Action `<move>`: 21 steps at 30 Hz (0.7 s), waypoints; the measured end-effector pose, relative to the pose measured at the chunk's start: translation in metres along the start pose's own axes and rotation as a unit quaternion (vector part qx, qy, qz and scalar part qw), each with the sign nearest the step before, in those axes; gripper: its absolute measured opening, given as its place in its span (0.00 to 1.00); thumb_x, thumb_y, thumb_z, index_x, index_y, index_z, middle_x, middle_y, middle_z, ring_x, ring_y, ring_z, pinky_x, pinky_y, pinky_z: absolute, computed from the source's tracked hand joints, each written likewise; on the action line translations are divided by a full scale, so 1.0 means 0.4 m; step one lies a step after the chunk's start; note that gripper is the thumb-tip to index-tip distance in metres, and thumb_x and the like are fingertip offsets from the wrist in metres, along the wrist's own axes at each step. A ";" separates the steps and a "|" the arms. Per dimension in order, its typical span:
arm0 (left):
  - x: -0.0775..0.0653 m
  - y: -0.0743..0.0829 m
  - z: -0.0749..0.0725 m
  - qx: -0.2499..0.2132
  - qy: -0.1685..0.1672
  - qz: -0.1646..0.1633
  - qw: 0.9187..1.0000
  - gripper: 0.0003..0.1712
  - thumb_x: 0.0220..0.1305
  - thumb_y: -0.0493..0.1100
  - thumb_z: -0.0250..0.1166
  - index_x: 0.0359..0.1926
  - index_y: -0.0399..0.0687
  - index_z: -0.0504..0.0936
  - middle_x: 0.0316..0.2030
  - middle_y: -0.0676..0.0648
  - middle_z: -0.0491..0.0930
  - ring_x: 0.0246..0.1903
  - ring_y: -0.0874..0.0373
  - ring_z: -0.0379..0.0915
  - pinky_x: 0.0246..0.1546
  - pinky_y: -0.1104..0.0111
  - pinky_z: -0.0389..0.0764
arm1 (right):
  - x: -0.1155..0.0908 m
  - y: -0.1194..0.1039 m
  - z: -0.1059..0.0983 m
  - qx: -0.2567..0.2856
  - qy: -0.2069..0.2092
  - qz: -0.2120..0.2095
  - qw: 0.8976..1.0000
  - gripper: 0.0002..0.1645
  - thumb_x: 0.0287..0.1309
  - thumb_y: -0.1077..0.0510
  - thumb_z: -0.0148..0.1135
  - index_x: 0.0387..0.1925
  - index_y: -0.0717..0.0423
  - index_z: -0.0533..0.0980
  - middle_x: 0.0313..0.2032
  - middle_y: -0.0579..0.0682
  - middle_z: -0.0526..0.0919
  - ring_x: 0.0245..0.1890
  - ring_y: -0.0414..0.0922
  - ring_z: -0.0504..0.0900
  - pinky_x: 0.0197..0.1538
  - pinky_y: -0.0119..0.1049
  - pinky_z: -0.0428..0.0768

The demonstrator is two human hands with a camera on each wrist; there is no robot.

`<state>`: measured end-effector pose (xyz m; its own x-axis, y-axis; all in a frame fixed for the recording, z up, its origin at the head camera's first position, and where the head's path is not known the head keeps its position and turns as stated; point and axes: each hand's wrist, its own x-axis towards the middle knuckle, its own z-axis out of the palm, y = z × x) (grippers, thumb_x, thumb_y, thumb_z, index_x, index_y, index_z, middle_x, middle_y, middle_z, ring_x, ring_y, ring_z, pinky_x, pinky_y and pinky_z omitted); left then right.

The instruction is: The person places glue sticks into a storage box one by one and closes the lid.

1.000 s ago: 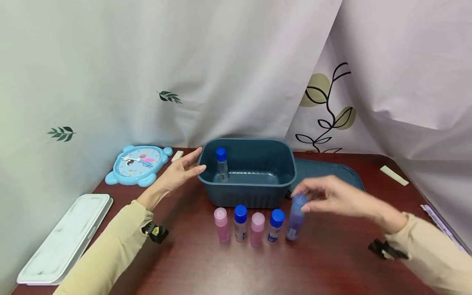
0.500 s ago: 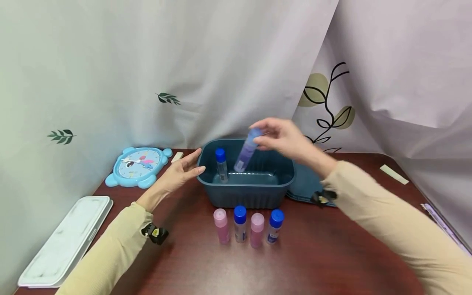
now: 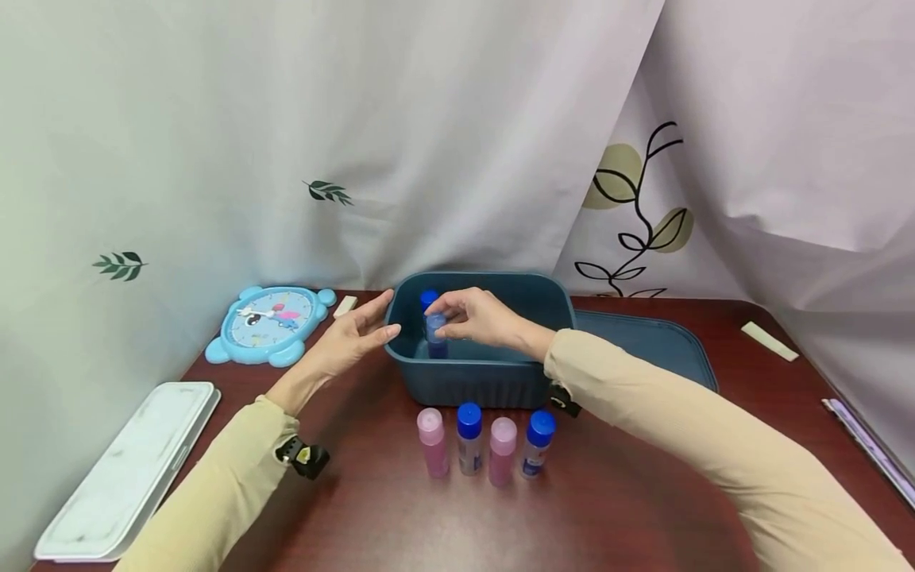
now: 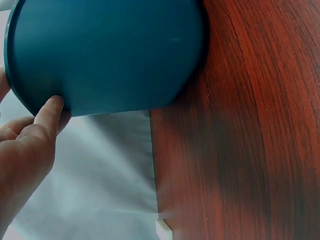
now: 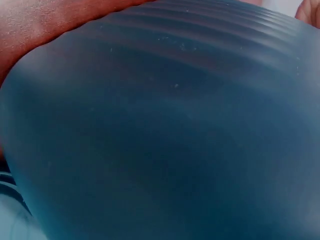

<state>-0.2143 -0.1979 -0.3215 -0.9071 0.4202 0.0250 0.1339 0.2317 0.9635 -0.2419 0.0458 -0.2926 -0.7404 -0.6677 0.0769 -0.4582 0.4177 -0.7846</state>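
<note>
Bench [image 3: 586,508] is seen as reddish-brown, dark-grained wood, backed by a pale curtain [image 3: 429,159] printed with leaf sprigs and, toward the right, a black-lined plant. A blue clock [image 3: 272,324] and a white case [image 3: 129,473] are laid along the left side; a flat teal lid [image 3: 646,342] is set at the right of the teal bin [image 3: 479,387], with a pale strip [image 3: 770,341] farther right. Pink-capped and blue-capped bottles [image 3: 469,441], four in all, are stood upright in a row before the bin.

Left forearm is stretched forward; left hand [image 3: 350,334] is placed at the bin's left end, its grip spread, fingers and thumb touching the rim. Right arm is reached in from the lower right, sleeve passed in front of the bin's right end. Right hand [image 3: 482,318] is held over the bin's interior, its grip pinching a blue-capped bottle [image 3: 437,348] near the cap. That bottle is held inside the bin, near its left end, just beside another blue cap [image 3: 428,299]
</note>
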 end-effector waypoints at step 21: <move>-0.004 0.004 0.002 0.005 0.012 -0.009 1.000 0.42 0.68 0.45 0.57 0.73 0.42 0.44 0.73 0.40 0.46 0.69 0.41 0.49 0.63 0.54 0.60 | -0.041 -0.021 -0.027 -0.019 -0.029 -0.017 0.999 0.30 0.61 0.63 0.59 0.65 0.61 0.66 0.59 0.58 0.75 0.57 0.49 0.76 0.54 0.37 0.78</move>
<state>-0.2122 -0.1974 -0.3201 -0.9189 0.3942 0.0151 0.1223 0.2483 0.9609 -0.2312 0.0597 -0.2807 -0.6947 -0.7163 0.0662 -0.5017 0.4165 -0.7582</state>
